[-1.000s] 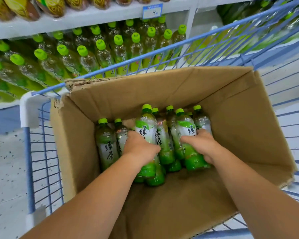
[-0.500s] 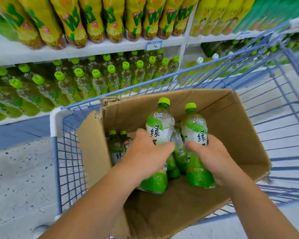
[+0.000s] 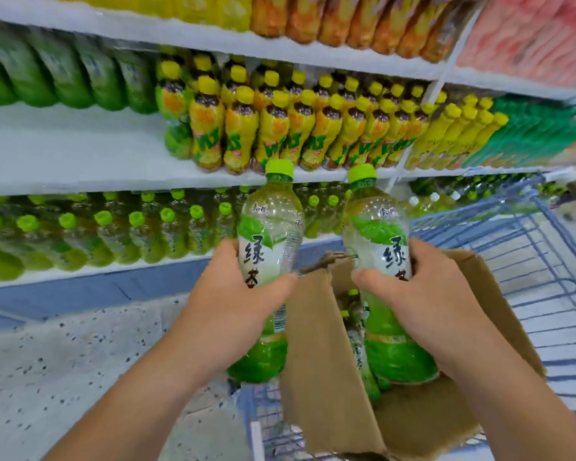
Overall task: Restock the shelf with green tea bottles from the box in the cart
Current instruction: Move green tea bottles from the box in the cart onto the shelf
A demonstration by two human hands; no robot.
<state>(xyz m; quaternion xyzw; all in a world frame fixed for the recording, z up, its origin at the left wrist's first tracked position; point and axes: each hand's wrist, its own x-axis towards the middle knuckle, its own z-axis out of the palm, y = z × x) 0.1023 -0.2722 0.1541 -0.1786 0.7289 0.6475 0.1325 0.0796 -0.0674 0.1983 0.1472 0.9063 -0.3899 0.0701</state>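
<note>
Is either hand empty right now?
No, the left hand grips the left bottle and the right hand grips the right bottle.

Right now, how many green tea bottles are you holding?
2: the left bottle gripped in the left hand, the right bottle in the right hand, above the cardboard box. More bottles sit partly hidden inside it.

Left hand (image 3: 228, 306) holds left bottle (image 3: 270, 227) just left of the box (image 3: 323, 361); right hand (image 3: 428, 307) holds right bottle (image 3: 376, 231) over the box, which sits in the cart (image 3: 546, 251); stocked shelf (image 3: 64, 144) lies behind both bottles
</note>
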